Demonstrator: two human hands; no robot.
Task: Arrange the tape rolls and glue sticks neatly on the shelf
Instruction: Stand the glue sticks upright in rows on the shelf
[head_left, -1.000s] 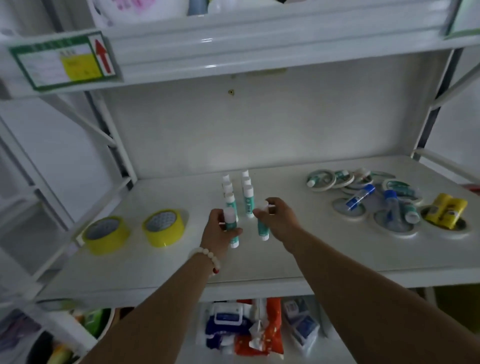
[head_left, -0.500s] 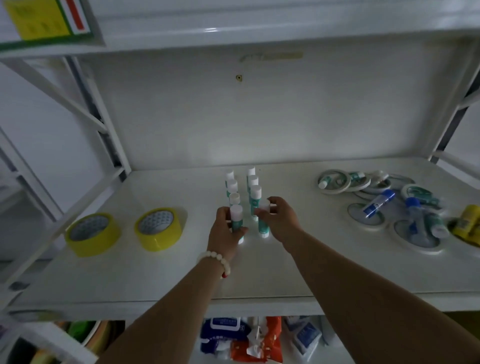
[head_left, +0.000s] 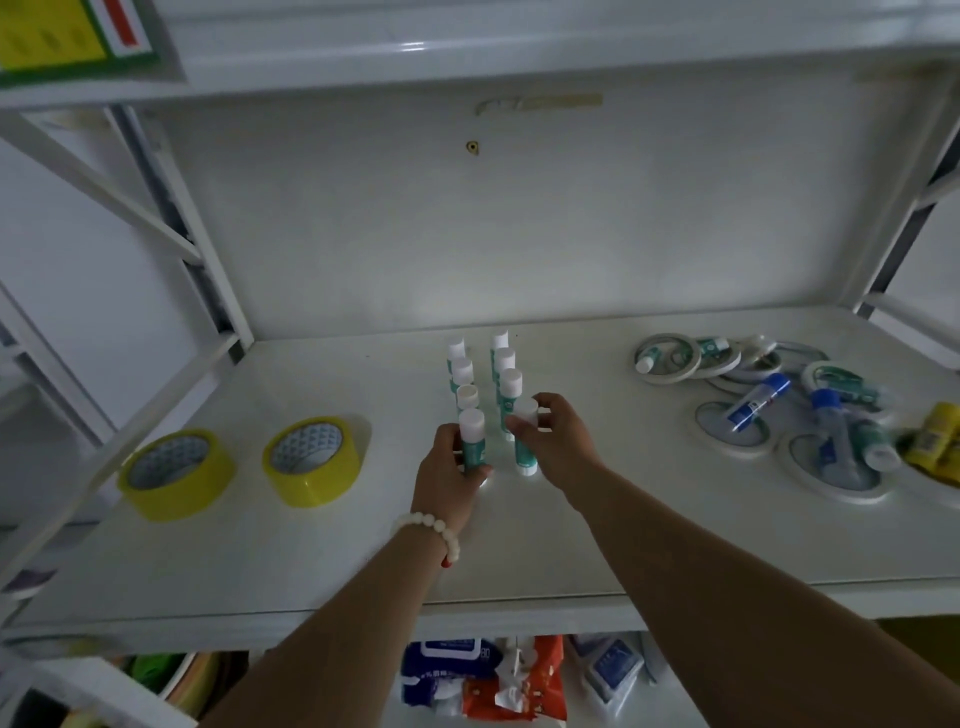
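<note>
Two short rows of upright teal glue sticks with white caps (head_left: 503, 364) stand mid-shelf on the white shelf (head_left: 311, 561). My left hand (head_left: 451, 478) is shut on the front stick of the left row (head_left: 472, 439). Fingers of my right hand (head_left: 558, 441) grip the front stick of the right row (head_left: 524, 447). Both sticks stand upright on the shelf. Two yellow tape rolls (head_left: 176, 473) (head_left: 312, 460) lie flat side by side at the left. A jumble of thin white tape rolls (head_left: 670, 358), blue-capped glue sticks (head_left: 758, 400) and yellow glue sticks (head_left: 935, 441) lies at the right.
A back panel (head_left: 519, 218) closes the shelf behind. An upper shelf (head_left: 467, 52) with a green and yellow label (head_left: 62, 41) hangs overhead. Slanted white braces (head_left: 104, 192) flank the left side. Packets of wipes (head_left: 483, 680) lie on the shelf below.
The view has dropped and drawn closer to the shelf. Both hands stay on the front glue sticks, nudging them slightly back toward their rows.
</note>
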